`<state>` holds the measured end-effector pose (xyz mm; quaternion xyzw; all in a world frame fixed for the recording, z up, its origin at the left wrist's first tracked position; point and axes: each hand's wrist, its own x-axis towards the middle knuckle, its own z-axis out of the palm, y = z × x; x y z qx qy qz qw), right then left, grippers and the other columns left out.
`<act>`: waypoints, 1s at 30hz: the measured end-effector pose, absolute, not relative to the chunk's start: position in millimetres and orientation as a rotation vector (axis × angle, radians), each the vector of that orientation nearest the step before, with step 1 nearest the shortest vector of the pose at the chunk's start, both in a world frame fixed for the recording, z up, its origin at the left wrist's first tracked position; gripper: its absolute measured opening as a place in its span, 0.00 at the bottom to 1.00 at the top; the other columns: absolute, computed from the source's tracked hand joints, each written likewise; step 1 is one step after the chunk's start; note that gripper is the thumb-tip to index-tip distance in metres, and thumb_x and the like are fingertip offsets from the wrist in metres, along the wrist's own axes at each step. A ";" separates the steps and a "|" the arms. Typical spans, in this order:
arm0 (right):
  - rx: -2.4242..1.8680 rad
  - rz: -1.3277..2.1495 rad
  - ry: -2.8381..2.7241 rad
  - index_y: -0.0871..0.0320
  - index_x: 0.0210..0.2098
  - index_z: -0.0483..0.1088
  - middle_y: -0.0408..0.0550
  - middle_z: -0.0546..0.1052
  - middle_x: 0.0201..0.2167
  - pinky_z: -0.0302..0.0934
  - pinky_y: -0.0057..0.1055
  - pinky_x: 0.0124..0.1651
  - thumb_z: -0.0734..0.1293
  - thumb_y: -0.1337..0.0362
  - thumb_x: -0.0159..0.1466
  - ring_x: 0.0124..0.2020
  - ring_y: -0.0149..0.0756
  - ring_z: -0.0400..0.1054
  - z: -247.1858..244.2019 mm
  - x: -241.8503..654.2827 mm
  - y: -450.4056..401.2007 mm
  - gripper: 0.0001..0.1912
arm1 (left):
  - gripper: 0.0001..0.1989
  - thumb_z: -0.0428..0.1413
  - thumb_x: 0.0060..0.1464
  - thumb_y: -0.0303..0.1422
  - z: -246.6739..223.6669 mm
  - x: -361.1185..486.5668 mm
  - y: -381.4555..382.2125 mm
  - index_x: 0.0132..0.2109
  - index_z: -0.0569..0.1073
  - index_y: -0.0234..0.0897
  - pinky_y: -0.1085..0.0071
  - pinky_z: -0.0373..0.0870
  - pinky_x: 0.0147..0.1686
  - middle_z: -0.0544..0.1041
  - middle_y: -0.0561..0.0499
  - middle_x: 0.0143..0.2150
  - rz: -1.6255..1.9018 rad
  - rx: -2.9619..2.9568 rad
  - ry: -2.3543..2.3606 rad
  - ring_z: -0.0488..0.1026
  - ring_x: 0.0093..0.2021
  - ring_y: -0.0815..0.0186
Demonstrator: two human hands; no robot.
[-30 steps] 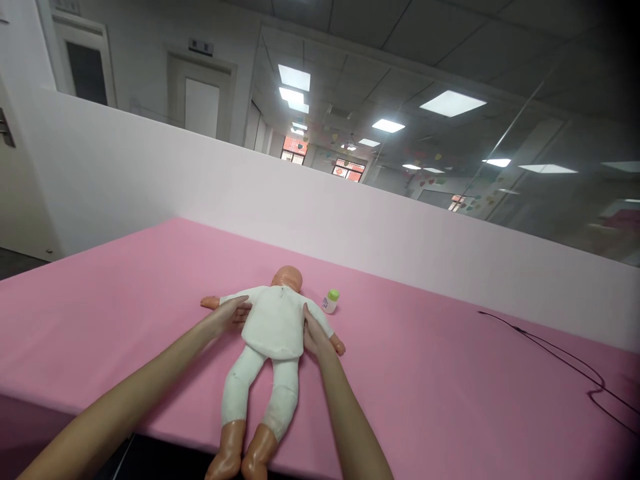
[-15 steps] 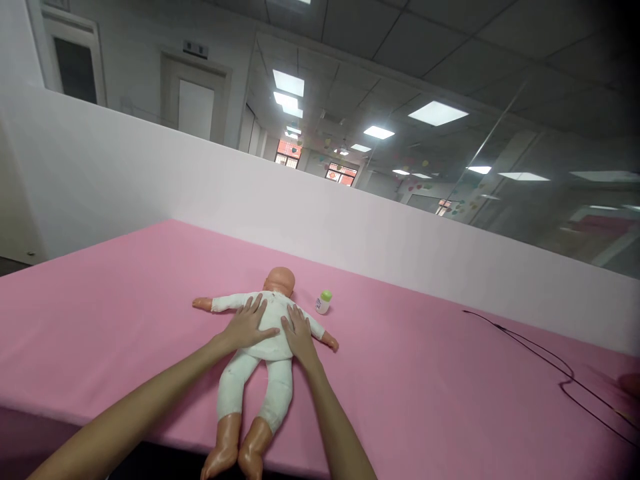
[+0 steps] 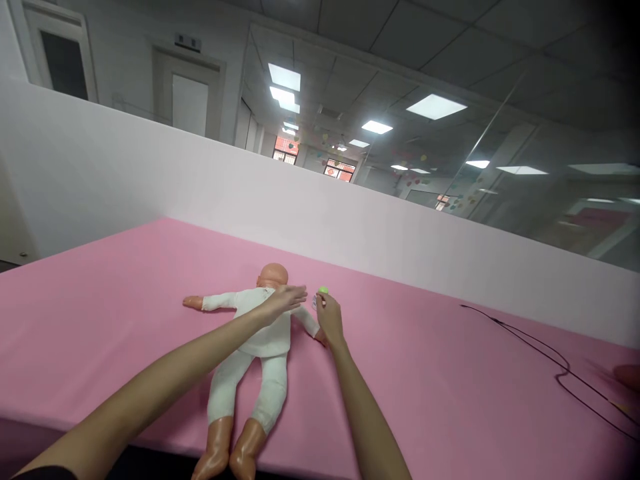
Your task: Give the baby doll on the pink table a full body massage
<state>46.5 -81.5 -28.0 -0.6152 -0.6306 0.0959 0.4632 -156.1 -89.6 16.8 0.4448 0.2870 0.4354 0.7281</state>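
Observation:
A baby doll (image 3: 265, 333) in a white suit lies on its back on the pink-covered table (image 3: 425, 380), with bare plastic head, hands and feet. My left hand (image 3: 283, 300) stretches flat across the doll's upper chest, fingers apart and pointing towards its far arm. My right hand (image 3: 327, 317) is closed around a small white bottle with a green cap (image 3: 323, 291), just beyond the doll's arm. The fingers hide most of the bottle.
A thin black cable (image 3: 560, 367) curves across the table at the right. A white partition (image 3: 320, 220) runs along the far edge, with glass and an office behind it. Another person's blurred hand (image 3: 627, 377) enters at the right edge.
My left hand has slid up from the doll's belly to its chest. My right hand has left the doll's side and taken hold of the bottle.

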 end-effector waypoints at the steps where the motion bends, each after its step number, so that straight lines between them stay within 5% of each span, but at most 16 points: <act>1: -1.534 0.209 -1.537 0.57 0.47 0.78 0.57 0.81 0.47 0.65 0.44 0.57 0.57 0.57 0.69 0.50 0.49 0.74 -25.5 55.1 -78.4 0.21 | 0.21 0.57 0.66 0.40 19.3 -143.0 -81.2 0.59 0.74 0.28 0.59 0.64 0.67 0.72 0.30 0.65 0.901 0.807 0.595 0.70 0.67 0.50; 5: -1.566 0.217 -1.577 0.60 0.56 0.74 0.59 0.76 0.59 0.59 0.47 0.66 0.60 0.60 0.65 0.63 0.51 0.67 -27.3 78.0 -66.4 0.23 | 0.27 0.44 0.71 0.37 10.1 -95.7 -47.1 0.70 0.60 0.23 0.61 0.75 0.57 0.66 0.25 0.69 0.841 0.409 0.581 0.73 0.63 0.53; 9: -1.573 0.254 -1.703 0.66 0.65 0.67 0.61 0.62 0.71 0.49 0.50 0.73 0.62 0.63 0.62 0.74 0.50 0.52 -43.7 83.8 -53.1 0.32 | 0.29 0.39 0.73 0.38 -3.3 -63.7 -27.6 0.72 0.54 0.22 0.66 0.74 0.57 0.61 0.26 0.71 0.867 0.383 0.596 0.72 0.64 0.57; 17: -1.528 0.359 -1.697 0.63 0.68 0.64 0.57 0.63 0.72 0.46 0.51 0.75 0.60 0.60 0.66 0.74 0.47 0.53 -51.5 88.2 -51.9 0.32 | 0.35 0.42 0.71 0.45 -1.3 -72.9 -23.6 0.72 0.56 0.21 0.64 0.74 0.58 0.62 0.24 0.71 0.838 0.398 0.550 0.69 0.67 0.52; 20: -1.478 0.337 -1.621 0.61 0.70 0.62 0.56 0.63 0.72 0.49 0.51 0.74 0.57 0.56 0.71 0.74 0.46 0.55 -41.3 64.1 -67.0 0.31 | 0.36 0.45 0.70 0.47 4.1 -90.1 -30.4 0.70 0.61 0.18 0.66 0.72 0.60 0.63 0.24 0.70 0.876 0.444 0.556 0.68 0.68 0.53; 23: -1.309 0.374 -1.562 0.61 0.72 0.58 0.56 0.59 0.73 0.51 0.49 0.74 0.55 0.48 0.73 0.75 0.46 0.52 -32.3 11.4 -89.8 0.35 | 0.28 0.44 0.71 0.45 11.5 -105.8 -51.0 0.58 0.76 0.25 0.65 0.73 0.59 0.75 0.31 0.63 0.975 0.614 0.508 0.72 0.65 0.55; 27: -1.073 0.337 -1.698 0.56 0.75 0.54 0.50 0.54 0.76 0.39 0.52 0.77 0.50 0.44 0.75 0.78 0.47 0.41 -14.0 -53.0 -109.1 0.36 | 0.36 0.32 0.72 0.43 17.0 -127.4 -97.9 0.39 0.83 0.37 0.72 0.76 0.49 0.83 0.36 0.52 1.132 0.752 0.480 0.76 0.61 0.63; 30: -1.107 0.409 -1.656 0.54 0.75 0.52 0.48 0.52 0.77 0.38 0.52 0.77 0.49 0.41 0.74 0.78 0.45 0.40 0.4 -70.1 -109.0 0.37 | 0.33 0.37 0.72 0.48 21.1 -150.2 -126.6 0.50 0.83 0.35 0.64 0.71 0.60 0.79 0.37 0.58 1.132 0.758 0.429 0.74 0.63 0.58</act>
